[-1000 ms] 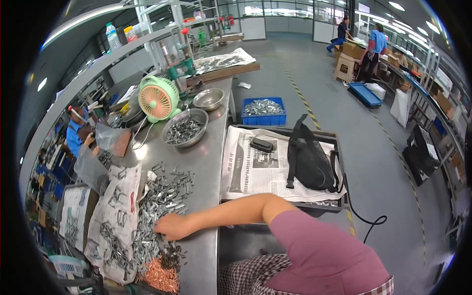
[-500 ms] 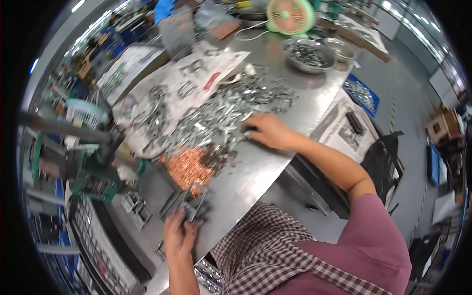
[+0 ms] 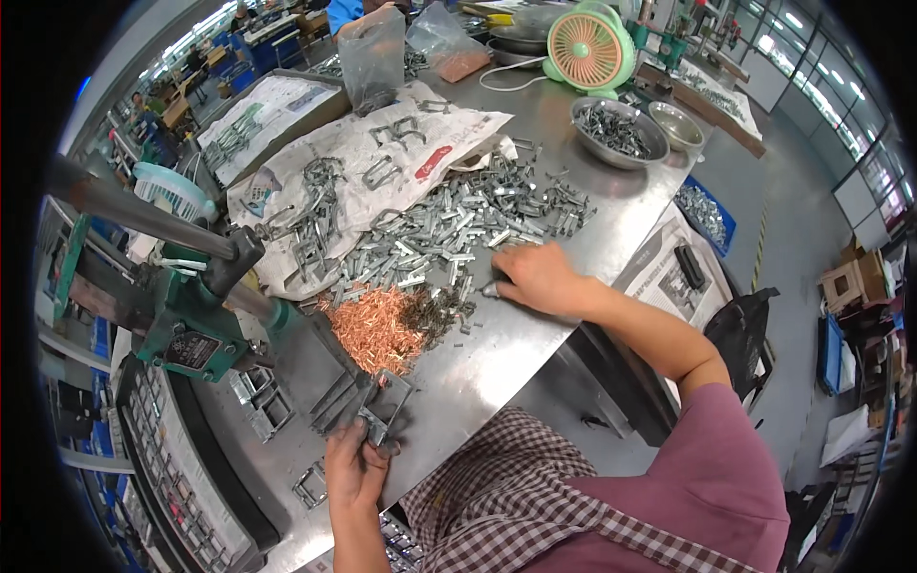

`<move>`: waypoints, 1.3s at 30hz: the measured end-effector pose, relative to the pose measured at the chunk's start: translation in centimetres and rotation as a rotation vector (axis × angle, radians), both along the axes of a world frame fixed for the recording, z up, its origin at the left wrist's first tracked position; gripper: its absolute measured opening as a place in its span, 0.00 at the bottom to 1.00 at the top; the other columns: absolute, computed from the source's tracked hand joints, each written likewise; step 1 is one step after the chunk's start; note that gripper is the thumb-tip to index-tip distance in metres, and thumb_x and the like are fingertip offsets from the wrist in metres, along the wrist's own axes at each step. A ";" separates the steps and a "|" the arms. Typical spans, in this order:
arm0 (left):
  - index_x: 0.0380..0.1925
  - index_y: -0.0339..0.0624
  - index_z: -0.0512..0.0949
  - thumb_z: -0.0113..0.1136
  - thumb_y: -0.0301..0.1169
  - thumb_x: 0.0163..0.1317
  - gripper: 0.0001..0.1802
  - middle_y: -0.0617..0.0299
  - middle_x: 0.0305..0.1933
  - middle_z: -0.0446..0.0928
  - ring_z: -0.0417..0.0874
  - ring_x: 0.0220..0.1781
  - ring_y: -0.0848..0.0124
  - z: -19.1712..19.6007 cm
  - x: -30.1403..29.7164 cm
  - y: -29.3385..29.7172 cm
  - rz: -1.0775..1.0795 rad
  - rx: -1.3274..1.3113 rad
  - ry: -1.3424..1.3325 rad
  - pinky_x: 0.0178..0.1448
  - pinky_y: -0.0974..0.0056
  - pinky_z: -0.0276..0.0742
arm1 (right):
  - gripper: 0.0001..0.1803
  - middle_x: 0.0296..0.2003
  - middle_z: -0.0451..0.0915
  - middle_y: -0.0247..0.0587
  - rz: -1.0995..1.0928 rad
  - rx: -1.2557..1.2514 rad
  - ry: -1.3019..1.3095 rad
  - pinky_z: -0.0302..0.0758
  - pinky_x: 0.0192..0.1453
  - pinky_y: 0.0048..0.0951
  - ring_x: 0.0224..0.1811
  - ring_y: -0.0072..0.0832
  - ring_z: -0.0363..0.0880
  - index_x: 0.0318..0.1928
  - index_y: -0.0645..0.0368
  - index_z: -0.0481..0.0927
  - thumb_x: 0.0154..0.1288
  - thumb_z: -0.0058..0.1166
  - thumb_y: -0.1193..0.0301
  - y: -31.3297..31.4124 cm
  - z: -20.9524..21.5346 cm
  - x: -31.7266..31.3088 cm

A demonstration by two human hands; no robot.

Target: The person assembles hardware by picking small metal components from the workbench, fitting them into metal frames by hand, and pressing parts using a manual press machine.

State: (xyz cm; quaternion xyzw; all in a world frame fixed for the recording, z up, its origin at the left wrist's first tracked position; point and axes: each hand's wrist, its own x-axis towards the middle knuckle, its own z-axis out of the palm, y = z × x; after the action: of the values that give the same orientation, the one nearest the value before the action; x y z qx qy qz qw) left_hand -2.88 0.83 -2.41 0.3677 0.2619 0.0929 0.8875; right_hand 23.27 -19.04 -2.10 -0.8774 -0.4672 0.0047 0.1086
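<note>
My left hand [image 3: 355, 466] is closed on the lower end of a rectangular metal frame [image 3: 394, 393], tilted up near the table's front edge. Just beyond it lies a heap of small copper-coloured pins [image 3: 375, 329], with small dark pieces [image 3: 437, 315] along its right side. My right hand [image 3: 543, 279] rests at the right edge of a spread of silver metal strips [image 3: 420, 246]. Its fingers are curled together, and a small grey bit shows at the tips, too small to name.
A green hand press [image 3: 196, 329] stands at left, with a dark tray of metal frames [image 3: 181, 468] below it. More frames [image 3: 260, 403] lie beside the press. Printed paper [image 3: 392, 162] carries loose metal parts. A steel bowl [image 3: 621, 138] and a small fan [image 3: 590, 50] stand far right.
The whole view has shifted slightly and sharpened. My left hand still grips the metal frame, which now shows clearly. My right hand stays by the strips, its fingertips lower on the table.
</note>
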 end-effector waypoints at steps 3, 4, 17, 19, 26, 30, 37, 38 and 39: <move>0.46 0.33 0.67 0.46 0.27 0.59 0.15 0.53 0.38 0.77 0.81 0.36 0.63 -0.4 -0.1 -0.5 -0.011 -0.029 0.027 0.30 0.64 0.77 | 0.13 0.30 0.74 0.45 0.043 0.087 0.052 0.70 0.35 0.40 0.35 0.40 0.74 0.34 0.60 0.70 0.49 0.54 0.67 -1.1 0.1 -0.3; 0.47 0.33 0.67 0.47 0.27 0.59 0.15 0.54 0.38 0.77 0.81 0.35 0.65 -0.3 0.0 -0.7 -0.021 -0.009 -0.003 0.30 0.64 0.78 | 0.12 0.29 0.74 0.44 0.069 0.191 0.055 0.70 0.34 0.39 0.35 0.39 0.75 0.33 0.60 0.69 0.50 0.54 0.68 -1.4 0.0 -0.4; 0.54 0.30 0.61 0.43 0.25 0.59 0.21 0.42 0.43 0.73 0.78 0.42 0.53 0.7 0.9 -1.8 -0.124 0.028 -0.025 0.37 0.61 0.76 | 0.17 0.34 0.71 0.43 0.187 0.259 0.186 0.71 0.40 0.37 0.38 0.39 0.73 0.43 0.55 0.73 0.49 0.53 0.71 -3.3 2.3 0.3; 0.54 0.31 0.60 0.42 0.25 0.60 0.22 0.42 0.44 0.72 0.78 0.42 0.53 0.7 1.5 -2.2 -0.139 0.004 -0.031 0.39 0.60 0.76 | 0.17 0.35 0.70 0.43 0.265 0.203 0.183 0.71 0.41 0.37 0.39 0.39 0.72 0.43 0.55 0.73 0.49 0.53 0.71 -3.4 2.4 -0.3; 0.56 0.32 0.59 0.41 0.27 0.62 0.21 0.44 0.47 0.71 0.76 0.47 0.54 0.1 3.3 -2.8 -0.219 -0.008 -0.024 0.42 0.59 0.75 | 0.21 0.33 0.68 0.44 0.311 0.030 0.052 0.69 0.41 0.36 0.39 0.40 0.69 0.41 0.59 0.72 0.42 0.58 0.69 -2.0 1.3 -2.0; 0.56 0.33 0.59 0.38 0.31 0.64 0.21 0.47 0.49 0.71 0.75 0.49 0.56 0.9 3.7 -3.1 -0.302 -0.053 -0.030 0.42 0.59 0.75 | 0.21 0.35 0.68 0.45 0.401 0.214 0.340 0.68 0.43 0.36 0.41 0.41 0.69 0.40 0.61 0.71 0.41 0.57 0.70 -0.4 3.1 -2.6; 0.50 0.33 0.64 0.35 0.42 0.67 0.23 0.51 0.44 0.73 0.77 0.42 0.61 1.0 2.7 -3.5 -0.321 -0.136 -0.024 0.42 0.59 0.76 | 0.24 0.41 0.67 0.43 0.854 0.214 0.482 0.66 0.46 0.35 0.44 0.40 0.68 0.42 0.59 0.70 0.40 0.61 0.73 4.1 5.2 -6.4; 0.48 0.33 0.65 0.35 0.42 0.66 0.22 0.53 0.41 0.74 0.78 0.40 0.63 1.0 2.3 -3.4 -0.316 -0.130 -0.001 0.42 0.58 0.77 | 0.24 0.41 0.67 0.43 0.861 0.211 0.480 0.66 0.46 0.35 0.44 0.40 0.68 0.42 0.59 0.70 0.40 0.61 0.73 4.2 5.2 -6.7; 0.48 0.33 0.65 0.35 0.42 0.66 0.22 0.53 0.41 0.74 0.78 0.40 0.63 0.8 2.0 -3.3 -0.308 -0.130 -0.004 0.42 0.58 0.77 | 0.23 0.41 0.66 0.43 0.881 0.187 0.479 0.66 0.46 0.36 0.44 0.40 0.68 0.42 0.60 0.70 0.40 0.61 0.73 4.2 5.3 -6.9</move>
State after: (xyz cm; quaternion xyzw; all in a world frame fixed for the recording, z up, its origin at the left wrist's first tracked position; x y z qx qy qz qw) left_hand -0.88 -2.52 -1.58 0.3451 0.2061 -0.0607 0.9137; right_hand 16.39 -14.81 3.16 -0.5579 -0.7533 0.2093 0.2783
